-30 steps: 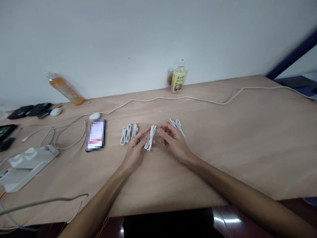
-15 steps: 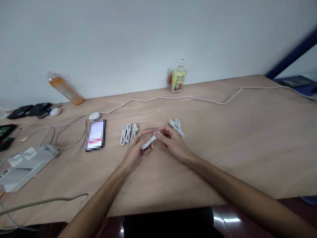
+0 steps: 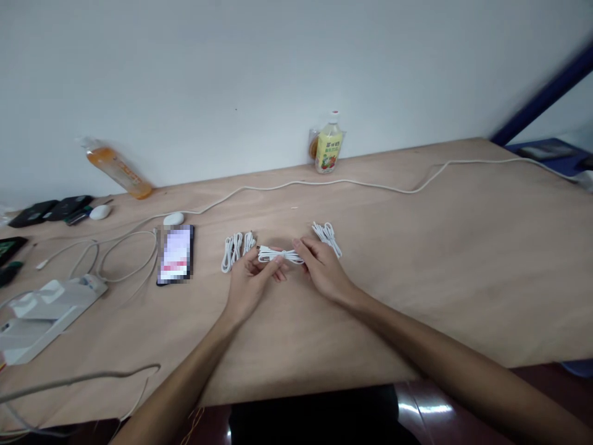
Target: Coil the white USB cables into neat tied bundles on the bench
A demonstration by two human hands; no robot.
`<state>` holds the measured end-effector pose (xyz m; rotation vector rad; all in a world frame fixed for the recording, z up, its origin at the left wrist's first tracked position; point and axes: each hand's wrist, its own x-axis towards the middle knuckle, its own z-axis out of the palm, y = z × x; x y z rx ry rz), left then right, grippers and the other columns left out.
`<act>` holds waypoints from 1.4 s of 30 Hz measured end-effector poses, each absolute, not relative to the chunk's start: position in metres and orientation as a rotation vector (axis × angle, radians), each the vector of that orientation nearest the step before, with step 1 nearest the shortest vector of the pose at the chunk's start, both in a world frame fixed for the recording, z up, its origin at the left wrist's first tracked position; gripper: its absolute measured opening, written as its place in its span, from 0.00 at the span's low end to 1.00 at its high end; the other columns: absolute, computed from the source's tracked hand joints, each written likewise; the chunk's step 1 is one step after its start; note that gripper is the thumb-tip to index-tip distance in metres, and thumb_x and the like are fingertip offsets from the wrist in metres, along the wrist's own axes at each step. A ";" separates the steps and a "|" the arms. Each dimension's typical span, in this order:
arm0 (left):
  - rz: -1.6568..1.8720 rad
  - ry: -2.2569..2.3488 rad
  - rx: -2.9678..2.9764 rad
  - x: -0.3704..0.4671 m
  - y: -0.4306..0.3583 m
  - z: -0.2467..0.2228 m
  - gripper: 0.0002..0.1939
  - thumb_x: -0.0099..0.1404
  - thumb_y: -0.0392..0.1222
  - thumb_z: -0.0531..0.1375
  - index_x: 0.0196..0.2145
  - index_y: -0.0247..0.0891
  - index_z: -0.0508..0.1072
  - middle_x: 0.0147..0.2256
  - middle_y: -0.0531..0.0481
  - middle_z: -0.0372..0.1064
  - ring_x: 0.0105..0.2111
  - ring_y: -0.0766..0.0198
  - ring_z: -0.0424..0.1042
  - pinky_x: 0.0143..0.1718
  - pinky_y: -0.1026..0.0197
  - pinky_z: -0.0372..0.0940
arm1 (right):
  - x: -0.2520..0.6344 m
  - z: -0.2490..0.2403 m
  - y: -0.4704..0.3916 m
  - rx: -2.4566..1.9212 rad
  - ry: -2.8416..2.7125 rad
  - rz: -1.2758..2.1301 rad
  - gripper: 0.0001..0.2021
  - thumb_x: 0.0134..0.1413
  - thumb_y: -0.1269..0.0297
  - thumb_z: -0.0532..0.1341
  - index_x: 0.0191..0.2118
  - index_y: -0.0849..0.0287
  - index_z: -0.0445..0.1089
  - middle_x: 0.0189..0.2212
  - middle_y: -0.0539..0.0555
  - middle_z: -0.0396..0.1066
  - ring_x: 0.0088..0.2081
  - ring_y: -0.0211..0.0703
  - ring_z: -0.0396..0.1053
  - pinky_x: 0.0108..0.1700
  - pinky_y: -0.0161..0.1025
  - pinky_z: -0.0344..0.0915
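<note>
A folded white cable bundle (image 3: 280, 254) is stretched level between my hands, just above the table. My left hand (image 3: 250, 281) grips its left part, thumb on top and fingers beneath. My right hand (image 3: 324, 266) pinches its right end between thumb and fingers. Three more white cable bundles (image 3: 227, 253) lie side by side just beyond my left hand. Other white bundled cables (image 3: 327, 237) rest behind my right hand, which partly hides them.
A phone (image 3: 176, 253) and white case (image 3: 173, 219) lie left. A white power strip (image 3: 50, 315) stands farther left. Orange bottle (image 3: 119, 169) and yellow-labelled bottle (image 3: 328, 148) are by the wall. A long white cord (image 3: 347, 182) crosses the table (image 3: 440, 266).
The held bundle has turned from slanted to nearly level. My left hand's fingers have closed around its left part, while my right hand stays on its right end. The view has shifted slightly.
</note>
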<state>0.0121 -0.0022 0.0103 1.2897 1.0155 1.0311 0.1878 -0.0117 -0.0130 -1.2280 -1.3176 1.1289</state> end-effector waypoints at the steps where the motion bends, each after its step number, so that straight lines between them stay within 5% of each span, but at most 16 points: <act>1: 1.018 1.010 1.291 0.012 -0.002 0.010 0.20 0.59 0.55 0.75 0.37 0.36 0.80 0.26 0.50 0.78 0.24 0.61 0.75 0.30 0.59 0.71 | 0.187 -0.013 -0.012 -1.203 -1.340 1.176 0.31 0.67 0.32 0.56 0.23 0.52 0.61 0.19 0.46 0.60 0.23 0.40 0.58 0.27 0.40 0.54; 9: 1.206 1.053 1.354 0.011 -0.002 -0.002 0.26 0.59 0.46 0.75 0.52 0.39 0.76 0.33 0.54 0.78 0.30 0.63 0.79 0.34 0.62 0.73 | 0.179 -0.019 -0.015 -1.076 -1.037 1.654 0.26 0.56 0.34 0.65 0.31 0.53 0.64 0.19 0.42 0.55 0.20 0.35 0.50 0.23 0.35 0.47; 15: 1.201 1.097 1.469 0.006 -0.004 -0.008 0.24 0.66 0.45 0.70 0.58 0.36 0.78 0.32 0.52 0.79 0.33 0.62 0.79 0.41 0.60 0.72 | 0.180 -0.014 -0.017 -0.988 -0.982 1.807 0.20 0.60 0.42 0.63 0.36 0.56 0.70 0.19 0.41 0.55 0.18 0.33 0.46 0.20 0.34 0.43; 36: 1.068 1.045 1.404 0.007 -0.001 -0.003 0.28 0.68 0.50 0.70 0.61 0.35 0.79 0.26 0.55 0.71 0.30 0.64 0.69 0.36 0.61 0.62 | 0.179 -0.011 -0.015 -0.870 -0.819 2.103 0.14 0.63 0.54 0.56 0.34 0.58 0.71 0.18 0.43 0.56 0.17 0.32 0.43 0.19 0.32 0.41; 42: 1.127 0.909 1.286 0.010 -0.001 0.000 0.27 0.67 0.50 0.72 0.60 0.37 0.78 0.27 0.57 0.70 0.25 0.67 0.69 0.33 0.61 0.63 | 0.178 -0.010 -0.017 -0.960 -0.878 2.104 0.19 0.70 0.53 0.49 0.35 0.57 0.70 0.19 0.44 0.58 0.16 0.33 0.43 0.18 0.33 0.38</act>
